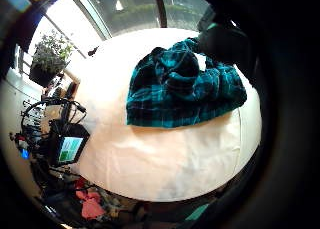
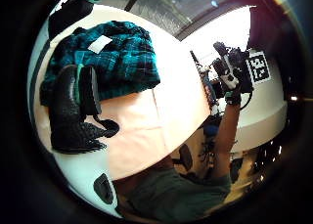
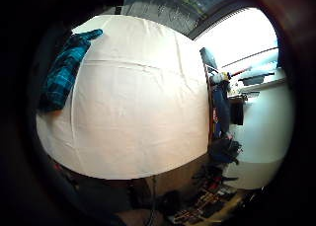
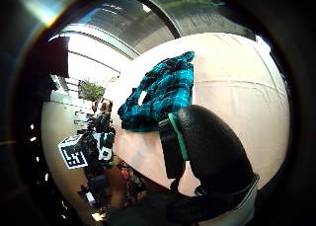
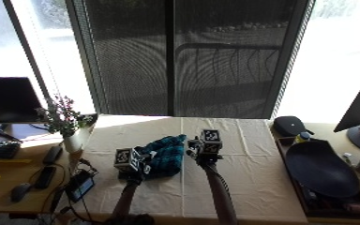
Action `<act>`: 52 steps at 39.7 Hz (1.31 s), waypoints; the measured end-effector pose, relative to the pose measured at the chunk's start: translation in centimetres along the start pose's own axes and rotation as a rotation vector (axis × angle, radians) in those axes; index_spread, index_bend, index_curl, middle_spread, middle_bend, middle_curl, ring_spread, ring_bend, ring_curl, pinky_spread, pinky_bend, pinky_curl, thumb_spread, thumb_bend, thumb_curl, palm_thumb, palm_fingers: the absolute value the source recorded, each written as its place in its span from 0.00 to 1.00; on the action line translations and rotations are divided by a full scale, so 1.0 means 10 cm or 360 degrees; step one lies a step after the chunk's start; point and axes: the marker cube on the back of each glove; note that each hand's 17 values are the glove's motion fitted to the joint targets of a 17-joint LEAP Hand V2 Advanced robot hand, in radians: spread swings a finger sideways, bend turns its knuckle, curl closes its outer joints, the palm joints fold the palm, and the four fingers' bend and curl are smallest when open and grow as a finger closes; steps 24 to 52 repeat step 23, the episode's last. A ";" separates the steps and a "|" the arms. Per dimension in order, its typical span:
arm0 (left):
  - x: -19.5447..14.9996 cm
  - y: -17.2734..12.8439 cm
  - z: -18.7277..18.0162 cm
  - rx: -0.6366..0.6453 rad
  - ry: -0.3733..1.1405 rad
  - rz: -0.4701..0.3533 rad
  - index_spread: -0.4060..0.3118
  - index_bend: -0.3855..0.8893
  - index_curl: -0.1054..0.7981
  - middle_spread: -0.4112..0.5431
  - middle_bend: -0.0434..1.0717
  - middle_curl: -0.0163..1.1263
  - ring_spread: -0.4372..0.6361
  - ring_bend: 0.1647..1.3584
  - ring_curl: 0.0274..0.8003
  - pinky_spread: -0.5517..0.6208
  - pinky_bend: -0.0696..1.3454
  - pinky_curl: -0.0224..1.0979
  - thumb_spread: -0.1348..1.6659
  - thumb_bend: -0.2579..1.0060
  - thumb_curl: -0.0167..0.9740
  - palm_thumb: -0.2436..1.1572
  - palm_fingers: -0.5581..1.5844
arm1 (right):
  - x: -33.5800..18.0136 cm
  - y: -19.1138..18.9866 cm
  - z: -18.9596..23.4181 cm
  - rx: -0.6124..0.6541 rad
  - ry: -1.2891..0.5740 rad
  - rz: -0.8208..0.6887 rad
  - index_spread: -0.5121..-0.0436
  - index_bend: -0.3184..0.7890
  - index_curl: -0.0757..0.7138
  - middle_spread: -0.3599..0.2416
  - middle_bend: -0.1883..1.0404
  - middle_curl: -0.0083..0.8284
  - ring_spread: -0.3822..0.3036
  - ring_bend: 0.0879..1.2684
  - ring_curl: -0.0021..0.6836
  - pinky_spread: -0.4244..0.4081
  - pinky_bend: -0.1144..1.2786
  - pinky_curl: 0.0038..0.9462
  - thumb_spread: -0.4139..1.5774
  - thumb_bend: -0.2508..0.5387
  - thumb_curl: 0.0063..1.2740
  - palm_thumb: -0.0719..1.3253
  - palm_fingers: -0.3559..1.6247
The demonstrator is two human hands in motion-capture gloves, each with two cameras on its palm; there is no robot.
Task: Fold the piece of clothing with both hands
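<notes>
A teal and black plaid garment (image 5: pixel 165 160) lies crumpled in a heap on the cream tablecloth (image 5: pixel 255 173), a little left of the table's middle. My left hand (image 5: pixel 134 171) hovers at the heap's left edge and my right hand (image 5: pixel 200 151) at its right edge. Neither one holds cloth. In the left thumb side palm view the left hand's fingers (image 2: pixel 73 111) hang loosely curled in front of the garment (image 2: pixel 110 57), whose white label faces up. The right thumb (image 4: pixel 212 152) shows relaxed, with the garment (image 4: pixel 158 95) lying beyond it. The garment (image 1: pixel 185 89) is bunched, with folds overlapping.
A potted plant (image 5: pixel 64 125) and a small screen device (image 5: pixel 80 186) sit at the table's left edge. A black case (image 5: pixel 289 125) and a long dark tray (image 5: pixel 320 169) lie to the right. Bare cloth stretches right of the garment (image 3: pixel 138 102).
</notes>
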 end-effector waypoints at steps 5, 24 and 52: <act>0.12 0.11 -0.27 0.0002 0.0009 0.0000 0.33 0.40 0.45 0.27 0.21 0.39 0.43 0.17 0.40 0.52 0.35 0.34 0.85 0.20 0.41 0.64 0.56 | -0.05 -0.13 -0.05 0.0073 -0.0035 0.0009 0.26 0.48 0.62 0.57 0.27 0.29 0.79 0.08 0.35 0.81 0.55 0.36 0.86 0.30 0.23 0.34 0.24; 0.13 -0.04 -0.12 0.0011 0.0046 0.0008 0.33 0.40 0.45 0.27 0.21 0.38 0.43 0.17 0.40 0.52 0.35 0.34 0.85 0.20 0.42 0.63 0.56 | -0.08 0.02 -0.05 -0.0104 -0.0041 -0.0021 0.27 0.48 0.63 0.58 0.27 0.27 0.78 0.08 0.34 0.80 0.55 0.37 0.86 0.30 0.23 0.34 0.24; 0.13 -0.04 -0.12 0.0011 0.0046 0.0008 0.33 0.40 0.45 0.27 0.21 0.38 0.43 0.17 0.40 0.52 0.35 0.34 0.85 0.20 0.42 0.63 0.56 | -0.08 0.02 -0.05 -0.0104 -0.0041 -0.0021 0.27 0.48 0.63 0.58 0.27 0.27 0.78 0.08 0.34 0.80 0.55 0.37 0.86 0.30 0.23 0.34 0.24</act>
